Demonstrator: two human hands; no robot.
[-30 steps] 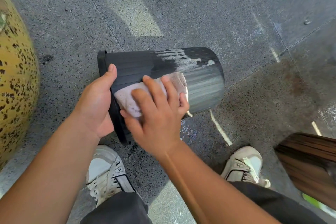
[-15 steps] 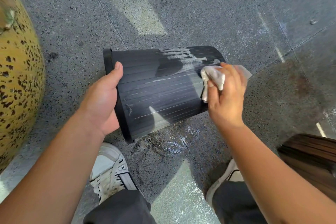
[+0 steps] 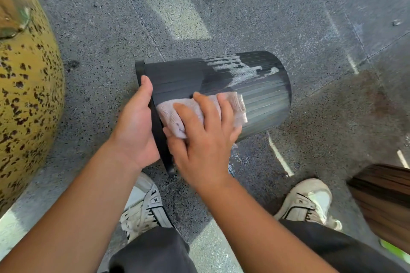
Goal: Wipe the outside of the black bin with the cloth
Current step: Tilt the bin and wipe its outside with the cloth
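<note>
The bin lies on its side just above the centre of the view, held off the floor, its rim pointing to nine o'clock and its closed base to three o'clock. Its ribbed wall is black near the rim and looks grey and shiny toward the base. A pale, foamy smear streaks the upper wall at about one o'clock of the bin's middle.

The cloth, pale pink and bunched, lies flat against the wall on the near side, close to the rim. The right hand presses on it from above, fingers spread wide over the cloth with the tips pointing to twelve o'clock; a fold of cloth sticks out past the fingers toward three o'clock. The left hand grips the rim at nine o'clock of the cloth, thumb laid along the outer wall and the other fingers hidden behind the rim.

Below, at six o'clock, are two white sneakers, the left shoe and the right shoe, and dark trouser legs. The floor is speckled grey stone with pale lines and a wet patch under the bin. A big yellow, dark-spotted rounded object fills the nine o'clock edge. A brown striped object sits at four o'clock, blurred.
</note>
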